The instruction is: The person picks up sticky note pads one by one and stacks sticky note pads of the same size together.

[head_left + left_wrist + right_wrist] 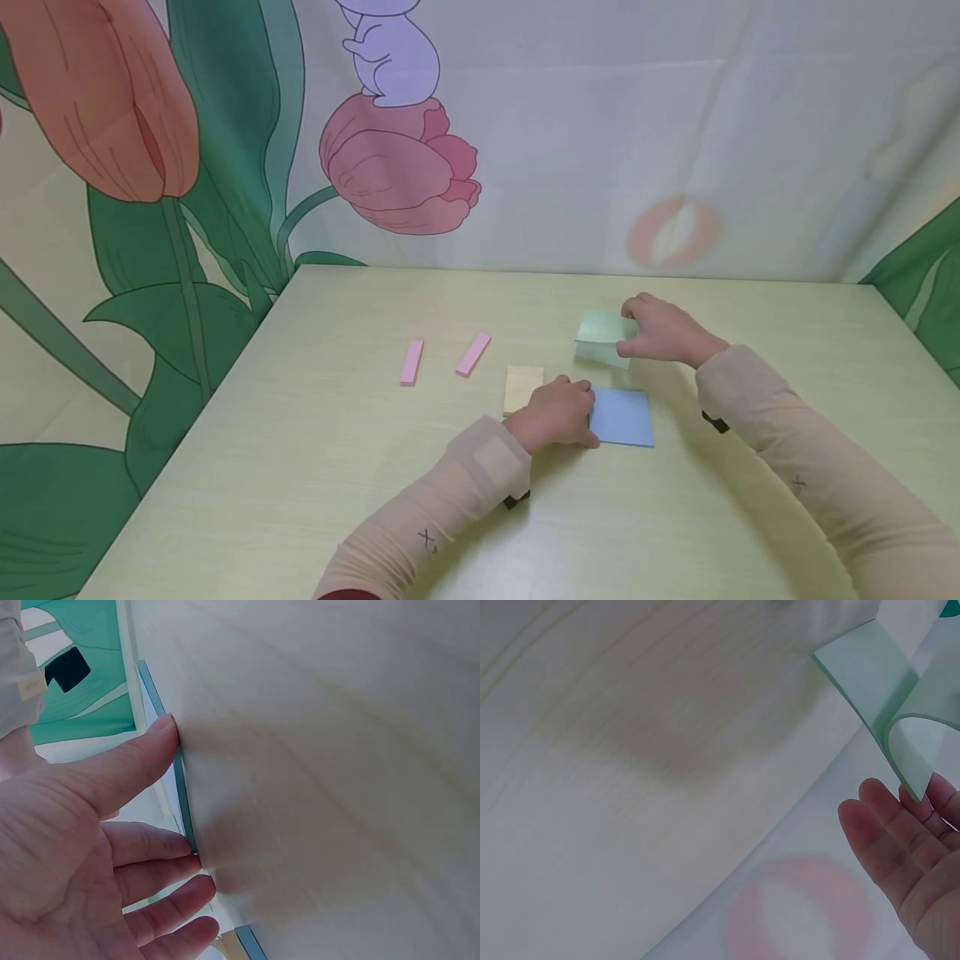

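My right hand [671, 329] holds a pale green sticky note pad [596, 337] by its right side, above the table. In the right wrist view the green pad [866, 671] shows a sheet curving away from the rest, with fingertips at its lower corner; the thumb is hidden there. A blue sticky note pad [622, 418] lies flat on the table. At its left edge my left hand [558, 412] touches it, and in the left wrist view the thumb and the fairly straight fingers [161, 844] meet the thin blue edge [184, 799].
Just left of the blue pad lies a pale yellow pad [523, 385], partly covered by the left hand. Two narrow pink strips [412, 362] lie farther left, apart from each other. A printed curtain [562, 150] hangs behind the table [300, 483].
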`<action>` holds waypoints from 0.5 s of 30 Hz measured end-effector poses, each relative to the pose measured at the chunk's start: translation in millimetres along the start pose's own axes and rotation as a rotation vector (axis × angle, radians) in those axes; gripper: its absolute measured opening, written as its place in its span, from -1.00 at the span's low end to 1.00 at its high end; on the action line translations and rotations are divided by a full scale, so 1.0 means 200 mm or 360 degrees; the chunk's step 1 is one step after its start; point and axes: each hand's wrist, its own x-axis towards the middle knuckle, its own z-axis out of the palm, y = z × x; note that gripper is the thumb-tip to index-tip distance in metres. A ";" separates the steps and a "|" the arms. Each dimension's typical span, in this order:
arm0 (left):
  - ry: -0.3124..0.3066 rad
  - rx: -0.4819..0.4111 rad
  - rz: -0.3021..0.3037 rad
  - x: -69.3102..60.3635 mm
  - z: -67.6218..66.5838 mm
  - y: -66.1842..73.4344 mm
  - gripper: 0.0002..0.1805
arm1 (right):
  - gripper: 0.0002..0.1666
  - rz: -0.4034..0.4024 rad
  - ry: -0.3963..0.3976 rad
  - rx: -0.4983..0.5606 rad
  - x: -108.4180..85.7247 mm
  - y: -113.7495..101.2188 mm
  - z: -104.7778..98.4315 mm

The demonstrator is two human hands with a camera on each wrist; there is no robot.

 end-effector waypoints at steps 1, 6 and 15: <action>0.0001 -0.0002 0.0000 0.00 0.00 0.00 -0.39 | -0.40 0.0004 0.0004 -0.0002 0.00 0.00 0.00; 0.0006 -0.0014 0.0003 0.00 0.00 0.00 -0.40 | -0.40 0.0009 0.0004 -0.0006 0.00 -0.01 0.00; 0.0003 -0.0004 0.0003 0.00 0.00 0.00 -0.40 | -0.41 0.0038 0.0012 -0.0016 0.02 0.02 0.01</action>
